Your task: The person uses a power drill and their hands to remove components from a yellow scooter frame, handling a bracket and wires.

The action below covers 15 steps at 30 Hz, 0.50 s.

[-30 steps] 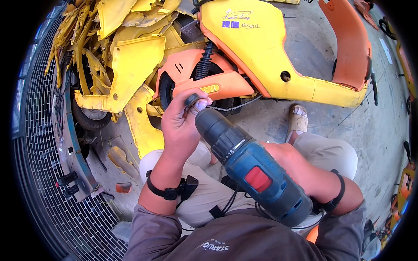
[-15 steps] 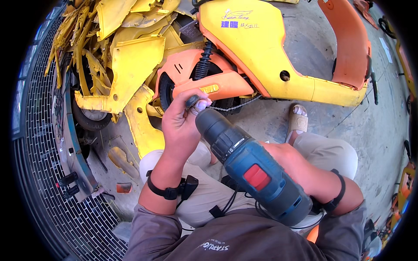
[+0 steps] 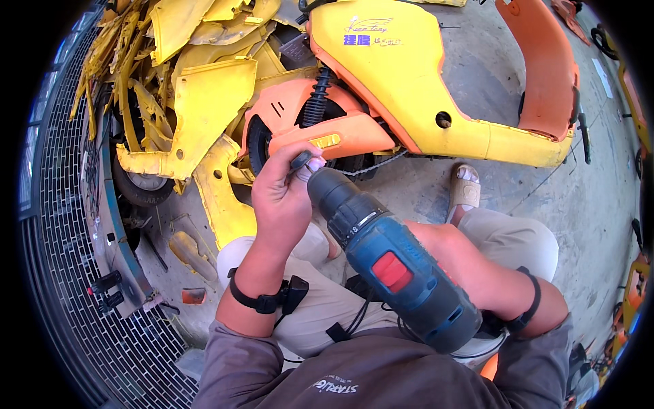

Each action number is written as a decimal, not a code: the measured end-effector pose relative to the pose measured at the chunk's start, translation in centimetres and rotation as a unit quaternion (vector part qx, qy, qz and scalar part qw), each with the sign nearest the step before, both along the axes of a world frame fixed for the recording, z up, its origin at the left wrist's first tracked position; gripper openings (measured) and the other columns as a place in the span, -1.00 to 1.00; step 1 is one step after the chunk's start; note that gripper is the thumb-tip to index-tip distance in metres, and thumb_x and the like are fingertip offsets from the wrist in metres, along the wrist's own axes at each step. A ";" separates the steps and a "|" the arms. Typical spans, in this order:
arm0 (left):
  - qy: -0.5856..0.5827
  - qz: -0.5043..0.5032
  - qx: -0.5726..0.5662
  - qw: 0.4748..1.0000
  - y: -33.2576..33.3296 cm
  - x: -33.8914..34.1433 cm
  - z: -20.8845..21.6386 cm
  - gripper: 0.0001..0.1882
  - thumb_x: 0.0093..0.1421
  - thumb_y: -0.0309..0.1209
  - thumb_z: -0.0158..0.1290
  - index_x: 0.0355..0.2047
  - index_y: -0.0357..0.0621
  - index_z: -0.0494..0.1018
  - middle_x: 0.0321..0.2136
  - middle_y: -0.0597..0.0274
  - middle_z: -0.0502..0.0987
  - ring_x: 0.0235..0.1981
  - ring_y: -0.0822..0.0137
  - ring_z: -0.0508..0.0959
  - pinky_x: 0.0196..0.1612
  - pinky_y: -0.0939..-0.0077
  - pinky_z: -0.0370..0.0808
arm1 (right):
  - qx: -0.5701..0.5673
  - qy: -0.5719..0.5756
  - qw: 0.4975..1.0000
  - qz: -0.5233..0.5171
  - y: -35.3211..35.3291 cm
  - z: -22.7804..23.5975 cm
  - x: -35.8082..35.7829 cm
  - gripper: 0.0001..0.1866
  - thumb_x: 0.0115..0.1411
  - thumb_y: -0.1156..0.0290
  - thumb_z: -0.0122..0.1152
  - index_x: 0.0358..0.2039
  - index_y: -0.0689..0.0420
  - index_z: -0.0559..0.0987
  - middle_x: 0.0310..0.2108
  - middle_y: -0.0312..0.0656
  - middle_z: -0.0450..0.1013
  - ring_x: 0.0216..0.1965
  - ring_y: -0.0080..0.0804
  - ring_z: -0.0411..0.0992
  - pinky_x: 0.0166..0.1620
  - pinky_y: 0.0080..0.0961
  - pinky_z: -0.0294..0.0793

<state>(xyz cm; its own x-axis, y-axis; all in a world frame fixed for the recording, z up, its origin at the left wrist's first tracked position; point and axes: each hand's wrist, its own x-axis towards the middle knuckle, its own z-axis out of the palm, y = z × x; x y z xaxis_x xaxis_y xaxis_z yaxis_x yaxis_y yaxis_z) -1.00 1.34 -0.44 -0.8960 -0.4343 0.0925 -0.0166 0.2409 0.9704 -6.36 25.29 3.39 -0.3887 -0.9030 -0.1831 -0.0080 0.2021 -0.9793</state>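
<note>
A blue and black cordless drill (image 3: 398, 266) with a red patch on top lies across my lap, its dark chuck pointing up and left. My right hand (image 3: 436, 249) is wrapped round it from the right side; the drill's body hides the fingers. Close by the chuck's tip, my left hand (image 3: 281, 194) is pinched on a small dark rounded piece (image 3: 300, 160), whose exact kind I cannot make out. Beyond both hands stands a scooter body (image 3: 388, 82) with yellow and orange panels. Its orange rear cover (image 3: 327, 133) sits just past my left fingertips.
Yellow plastic panels (image 3: 211, 102) lie heaped at the far left, beside a loose wheel (image 3: 144, 185). A dark brick-patterned mesh (image 3: 75, 225) runs down the left edge. A sandalled foot (image 3: 465, 185) rests on the concrete floor (image 3: 524, 198). More orange and yellow parts (image 3: 637, 279) line the right edge.
The drill's rear end has swung slightly left. My left hand stays nearly in place with the dark piece, and the scooter appears shifted a little left in view.
</note>
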 end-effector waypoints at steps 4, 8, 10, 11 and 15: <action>-0.018 0.010 -0.008 1.000 -0.1 0.1 -0.1 -0.88 0.21 -0.62 0.09 -0.24 -0.21 0.51 -0.35 0.32 0.55 -0.31 0.55 0.50 -0.17 0.66 0.43 | 0.060 0.075 0.995 0.015 -0.2 1.1 -0.1 -0.51 -0.17 0.29 0.37 -0.28 0.22 0.36 -0.43 0.08 0.47 -0.32 0.13 0.49 -0.31 -0.15 0.45; -0.026 -0.003 0.004 1.000 -0.1 0.0 -0.1 -0.87 0.21 -0.62 0.07 -0.23 -0.22 0.50 -0.36 0.32 0.55 -0.30 0.54 0.51 -0.17 0.65 0.44 | 0.046 0.083 0.995 0.007 0.0 0.6 -0.1 -0.52 -0.17 0.28 0.37 -0.28 0.19 0.36 -0.42 0.06 0.46 -0.33 0.13 0.48 -0.32 -0.20 0.46; -0.014 -0.002 0.006 1.000 0.1 -0.1 0.0 -0.87 0.22 -0.62 0.06 -0.23 -0.21 0.50 -0.36 0.31 0.55 -0.30 0.54 0.51 -0.16 0.65 0.44 | 0.017 -0.015 1.000 0.012 0.1 0.1 -0.1 -0.53 -0.11 0.29 0.35 -0.22 0.18 0.38 -0.44 -0.07 0.48 -0.38 -0.04 0.52 -0.30 -0.29 0.48; -0.015 -0.001 0.005 1.000 0.1 -0.1 -0.1 -0.87 0.22 -0.62 0.06 -0.23 -0.21 0.50 -0.36 0.31 0.55 -0.30 0.54 0.51 -0.16 0.65 0.44 | 0.004 -0.070 0.997 0.018 -0.1 -0.2 -0.1 -0.56 -0.09 0.32 0.33 -0.22 0.18 0.38 -0.44 -0.09 0.47 -0.39 -0.09 0.51 -0.30 -0.32 0.48; -0.004 -0.009 0.058 0.998 0.2 -0.1 -0.2 -0.87 0.23 -0.62 0.04 -0.22 -0.21 0.49 -0.34 0.31 0.55 -0.32 0.55 0.50 -0.18 0.65 0.44 | -0.060 -0.275 0.960 0.008 -0.4 0.0 0.1 -0.69 0.01 0.41 0.24 -0.23 0.19 0.40 -0.43 -0.17 0.45 -0.41 -0.29 0.49 -0.30 -0.43 0.48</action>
